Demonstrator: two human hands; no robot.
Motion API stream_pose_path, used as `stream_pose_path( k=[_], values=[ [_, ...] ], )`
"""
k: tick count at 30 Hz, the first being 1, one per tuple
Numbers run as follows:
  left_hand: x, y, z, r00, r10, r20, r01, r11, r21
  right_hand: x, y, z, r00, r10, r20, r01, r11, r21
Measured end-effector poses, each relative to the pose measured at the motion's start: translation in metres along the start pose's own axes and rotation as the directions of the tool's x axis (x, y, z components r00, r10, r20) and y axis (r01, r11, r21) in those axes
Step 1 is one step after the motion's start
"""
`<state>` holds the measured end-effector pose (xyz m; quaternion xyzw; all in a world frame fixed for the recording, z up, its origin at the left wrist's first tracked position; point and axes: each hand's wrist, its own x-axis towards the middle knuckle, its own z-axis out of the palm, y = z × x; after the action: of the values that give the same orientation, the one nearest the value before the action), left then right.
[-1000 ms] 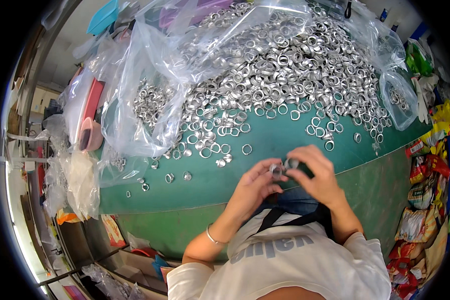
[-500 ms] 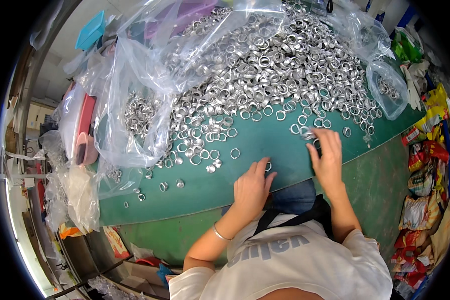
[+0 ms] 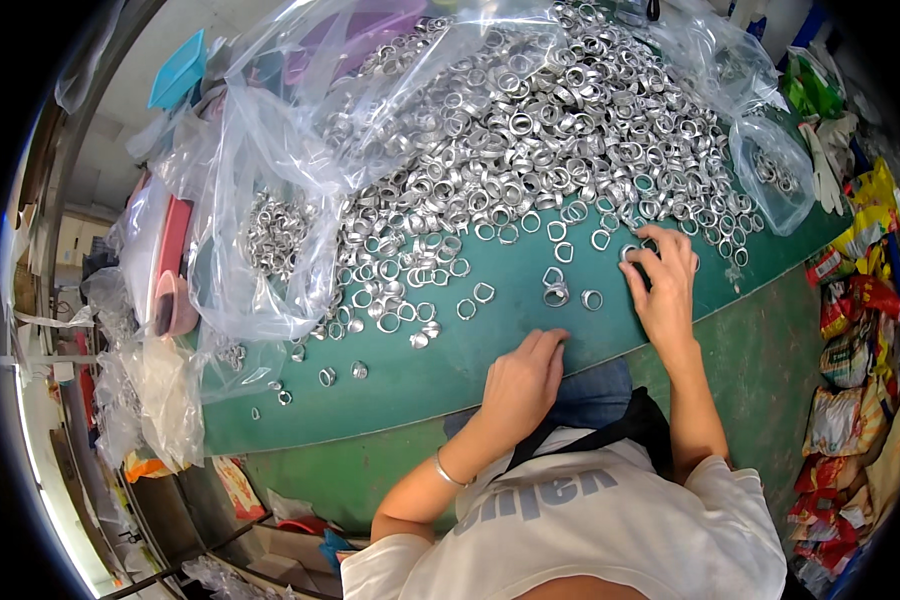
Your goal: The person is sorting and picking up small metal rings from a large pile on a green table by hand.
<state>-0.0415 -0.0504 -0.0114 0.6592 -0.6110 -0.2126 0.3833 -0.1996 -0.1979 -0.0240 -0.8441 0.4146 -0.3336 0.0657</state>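
Silver rings (image 3: 588,135) mostly lie heaped far, few apart nearer; your right hand (image 3: 666,277) curls by one, left hand (image 3: 523,387) bunches; both grips unclear.

1. I see a deep green tabletop (image 3: 515,272).
2. On the tabletop, silver-grey rings (image 3: 530,185).
3. At the tabletop's left edge, a pink container (image 3: 183,312).
4. At the tabletop's near side, a white shirt (image 3: 610,540) with grey lettering (image 3: 560,493).
5. Right of the tabletop, packets (image 3: 832,440) patterned red, yellow and white.

Large grey lettering (image 3: 550,497) stands upside down on the white shirt (image 3: 610,545).
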Motion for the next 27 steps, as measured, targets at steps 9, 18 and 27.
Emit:
stream_pose_path(
  k=[9,18,27],
  values=[
    [0.033,-0.013,0.002,0.987,-0.123,-0.108,0.141,0.972,0.187,-0.004,-0.028,-0.007,0.984,-0.016,0.176,-0.046,0.938,0.342],
    [0.03,-0.031,-0.012,0.941,-0.284,-0.184,0.194,0.899,-0.393,-0.008,-0.029,0.0,0.988,-0.041,0.149,0.022,0.992,0.127],
    [0.019,-0.032,-0.021,0.894,-0.444,0.067,0.379,0.668,-0.64,-0.006,-0.056,-0.002,0.959,-0.118,0.259,-0.016,0.887,0.461]
  ],
)
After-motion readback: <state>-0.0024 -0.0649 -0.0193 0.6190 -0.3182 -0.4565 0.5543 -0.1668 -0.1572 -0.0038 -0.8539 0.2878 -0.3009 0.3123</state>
